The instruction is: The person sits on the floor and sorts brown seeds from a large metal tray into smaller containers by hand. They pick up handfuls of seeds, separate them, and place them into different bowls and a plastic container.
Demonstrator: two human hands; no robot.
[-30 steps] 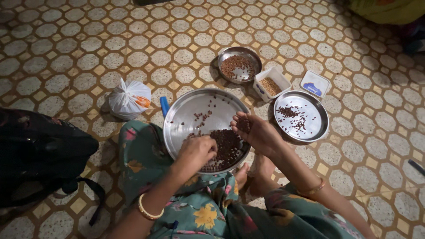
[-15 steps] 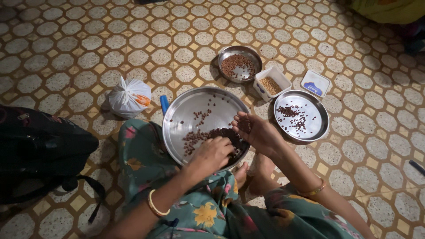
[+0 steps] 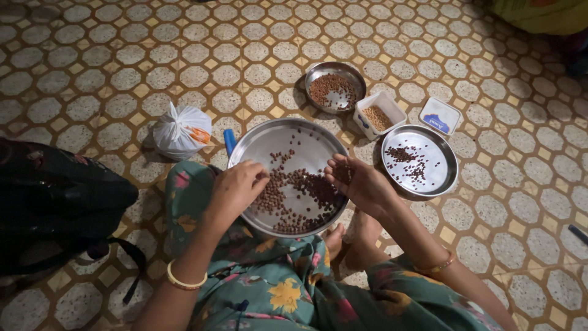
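A large round steel plate (image 3: 269,138) rests on my lap, with dark brown beans (image 3: 294,190) spread across its near half. My left hand (image 3: 236,187) lies at the plate's left edge, fingers curled, touching the beans. My right hand (image 3: 355,181) hovers palm up over the plate's right rim and cups a few beans. A smaller steel plate (image 3: 438,153) with scattered beans sits on the floor just right of it.
A small steel bowl (image 3: 334,70) of brown grains, a white plastic tub (image 3: 378,116) and its lid (image 3: 440,115) stand beyond the plates. A knotted white bag (image 3: 180,130) and a blue object (image 3: 228,142) lie left of the plate. A black bag (image 3: 55,202) sits at far left.
My left hand swept from the bean pile at the plate's near edge to its left side, spreading the beans out. My right hand stayed cupped over the rim.
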